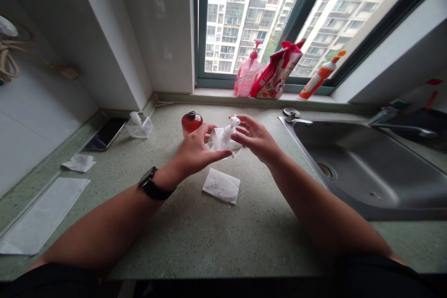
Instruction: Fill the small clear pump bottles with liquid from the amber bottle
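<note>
My left hand (199, 148), with a black watch on its wrist, grips a small clear plastic container (217, 140) between thumb and fingers. A white piece (227, 137) with a knobbed top stands up out of it; I cannot tell whether it is twisted tissue or a pump head. My right hand (254, 137) has its curled fingers and thumb at that white piece. Just behind my left fingers stands an amber bottle (192, 123) with a dark top, partly hidden. Below the hands a folded white paper square (221, 186) with grey marks lies on the speckled counter (216, 242).
At left are a clear plastic box (139, 126) with white stuff inside, a phone (106, 134), crumpled tissue (79, 163) and a long white sheet (44, 216). A steel sink (366, 172) is at right. On the sill stand a pink pump bottle (247, 77), red pouch (277, 72) and orange-white bottle (319, 78).
</note>
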The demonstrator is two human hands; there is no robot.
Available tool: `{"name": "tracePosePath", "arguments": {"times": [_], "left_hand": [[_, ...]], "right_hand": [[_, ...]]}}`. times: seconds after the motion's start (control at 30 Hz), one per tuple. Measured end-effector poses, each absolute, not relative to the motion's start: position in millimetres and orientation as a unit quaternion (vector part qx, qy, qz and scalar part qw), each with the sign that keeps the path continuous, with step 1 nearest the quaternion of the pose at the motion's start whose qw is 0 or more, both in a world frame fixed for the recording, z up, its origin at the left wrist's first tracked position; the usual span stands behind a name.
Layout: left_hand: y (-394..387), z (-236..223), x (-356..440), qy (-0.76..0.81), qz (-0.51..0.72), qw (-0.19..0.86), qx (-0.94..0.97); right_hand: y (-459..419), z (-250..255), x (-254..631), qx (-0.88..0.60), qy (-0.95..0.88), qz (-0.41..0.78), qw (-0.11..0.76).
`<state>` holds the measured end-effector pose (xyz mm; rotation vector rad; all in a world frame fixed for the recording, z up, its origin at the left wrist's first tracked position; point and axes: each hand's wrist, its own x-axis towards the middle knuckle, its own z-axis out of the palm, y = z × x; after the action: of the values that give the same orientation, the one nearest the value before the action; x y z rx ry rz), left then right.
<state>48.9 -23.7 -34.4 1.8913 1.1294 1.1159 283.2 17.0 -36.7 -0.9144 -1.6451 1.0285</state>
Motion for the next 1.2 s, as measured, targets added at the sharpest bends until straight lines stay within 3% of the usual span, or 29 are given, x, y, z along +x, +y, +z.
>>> {"name": "tracePosePath", "arguments": {"times": [0.2, 0.53, 0.93, 1.2], "left_hand": [[-20.5, -34.3, 45.8, 0.444, 0.45, 0.333, 0.7], [-25.4, -38.9, 50.1, 0.43, 0.424, 0.309, 0.735], [-22.5, -38.4, 46.9, 0.448, 0.439, 0.293, 0.722], [-28.8, -38.6, 50.4, 0.455, 0.404, 0.193, 0.769]], "right_hand": [[25.0, -31.2, 296.3, -0.388, -0.657, 0.382, 0.522], [3.3, -31.1, 275.2, -0.32, -0.736, 0.398, 0.444], [17.4, -36.5, 281.0, -0.359, -0.663, 0.409, 0.514], [1.7, -29.0, 274.6, -0.323, -0.741, 0.353, 0.471]]}}
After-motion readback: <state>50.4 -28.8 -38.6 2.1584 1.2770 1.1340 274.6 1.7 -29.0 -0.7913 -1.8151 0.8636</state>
